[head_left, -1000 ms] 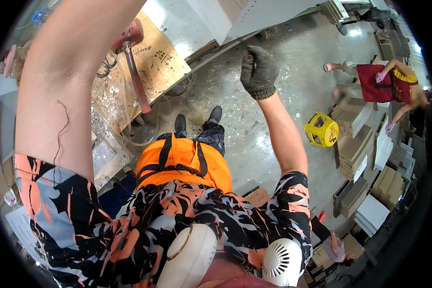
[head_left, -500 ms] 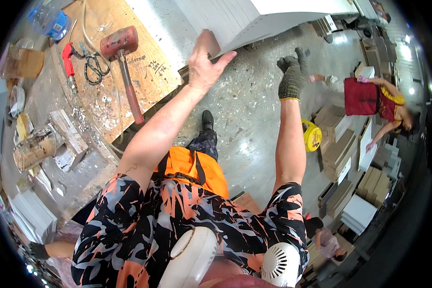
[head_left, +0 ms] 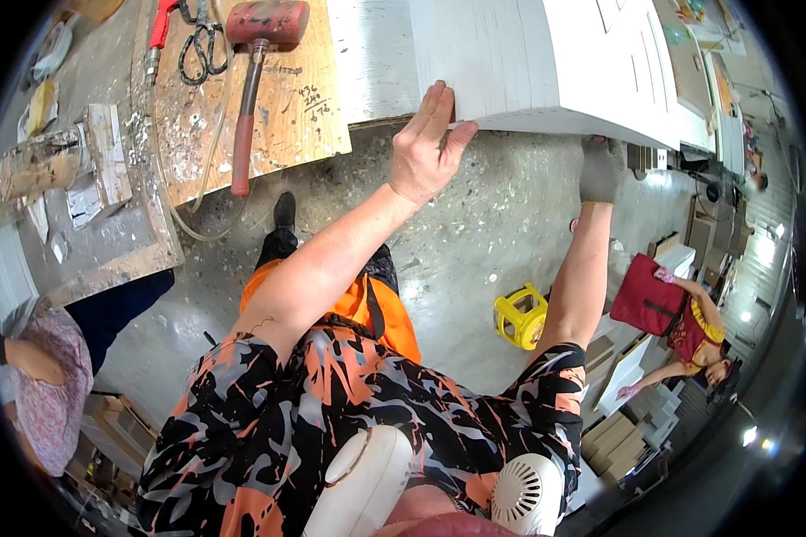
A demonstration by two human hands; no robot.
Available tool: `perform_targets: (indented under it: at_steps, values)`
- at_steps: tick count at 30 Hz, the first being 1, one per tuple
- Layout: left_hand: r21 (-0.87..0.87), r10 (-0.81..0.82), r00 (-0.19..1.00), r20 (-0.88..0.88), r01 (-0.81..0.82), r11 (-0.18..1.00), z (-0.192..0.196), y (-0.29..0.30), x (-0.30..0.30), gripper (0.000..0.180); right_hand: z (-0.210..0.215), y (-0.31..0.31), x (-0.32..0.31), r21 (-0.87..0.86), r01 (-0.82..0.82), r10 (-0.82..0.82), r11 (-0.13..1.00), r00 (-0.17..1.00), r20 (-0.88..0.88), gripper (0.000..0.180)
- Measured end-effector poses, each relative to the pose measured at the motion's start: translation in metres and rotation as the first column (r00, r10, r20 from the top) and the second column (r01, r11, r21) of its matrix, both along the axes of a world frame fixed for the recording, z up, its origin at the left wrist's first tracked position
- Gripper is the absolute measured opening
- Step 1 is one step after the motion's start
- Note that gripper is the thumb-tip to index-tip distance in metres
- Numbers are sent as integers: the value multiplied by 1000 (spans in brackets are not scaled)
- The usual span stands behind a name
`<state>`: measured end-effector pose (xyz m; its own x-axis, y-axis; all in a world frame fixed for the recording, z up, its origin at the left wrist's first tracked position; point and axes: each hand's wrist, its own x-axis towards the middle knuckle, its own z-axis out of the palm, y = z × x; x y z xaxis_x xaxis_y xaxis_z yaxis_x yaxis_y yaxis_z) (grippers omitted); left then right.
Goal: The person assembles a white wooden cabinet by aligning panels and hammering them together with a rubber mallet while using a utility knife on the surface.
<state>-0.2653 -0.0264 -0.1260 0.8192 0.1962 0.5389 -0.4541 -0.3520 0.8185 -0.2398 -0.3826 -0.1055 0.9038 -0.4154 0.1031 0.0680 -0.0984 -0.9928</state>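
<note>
A large white box-shaped cabinet (head_left: 501, 63) with a grooved front face lies at the top of the view, its near edge overhanging the floor. My bare left hand (head_left: 428, 148) is at its near left corner, fingers stretched out along the panel and thumb apart beside the edge. Farther right, my right hand (head_left: 597, 170) wears a dark grey knit glove and reaches to the near edge of the cabinet. Its fingertips are hidden at that edge, so their grip does not show.
Left of the cabinet, a wooden board (head_left: 304, 116) carries a red-headed mallet (head_left: 266, 25), black-handled scissors (head_left: 203, 54) and a hose (head_left: 181, 219). A yellow stool (head_left: 520, 317) stands on the floor. People work at the right (head_left: 703, 327) and lower left (head_left: 52, 385).
My view has shifted, so the mallet and board sit higher. My right hand has moved from open air up to the cabinet's near edge. My left hand stays at its corner.
</note>
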Motion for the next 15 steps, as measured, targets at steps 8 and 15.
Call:
perform_targets:
  at_steps: [8, 15]
  values:
    - [26, 55, 998, 12, -55, 998, 3, -3, 2, 45, 5, 9, 4, -172, -39, 35, 984, 999, -24, 54]
    - [4, 78, 997, 12, -78, 997, 7, -6, 0, 43, -6, -3, 7, -246, -21, 21, 969, 1000, -5, 43]
